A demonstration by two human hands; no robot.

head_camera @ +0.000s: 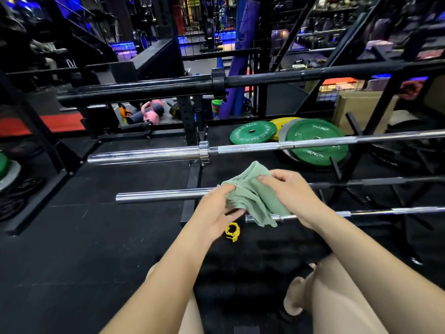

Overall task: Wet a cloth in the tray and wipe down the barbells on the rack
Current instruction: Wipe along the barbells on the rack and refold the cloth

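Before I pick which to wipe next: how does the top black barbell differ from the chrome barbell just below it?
The black barbell has a dark matte finish; the chrome barbell is bright and reflective. The black one sits higher and farther back on the rack, the chrome one lower and nearer the green cloth. The black one's sleeve looks thicker in this view. Both lie roughly horizontal, each with a collar between sleeve and shaft.

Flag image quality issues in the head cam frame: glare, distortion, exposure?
Head view: wide-angle bending bows the black barbell and rack posts; specular streaks on the chrome barbell; background dim with blue light and soft; hands, left hand and right hand, and green cloth well exposed and fairly sharp.
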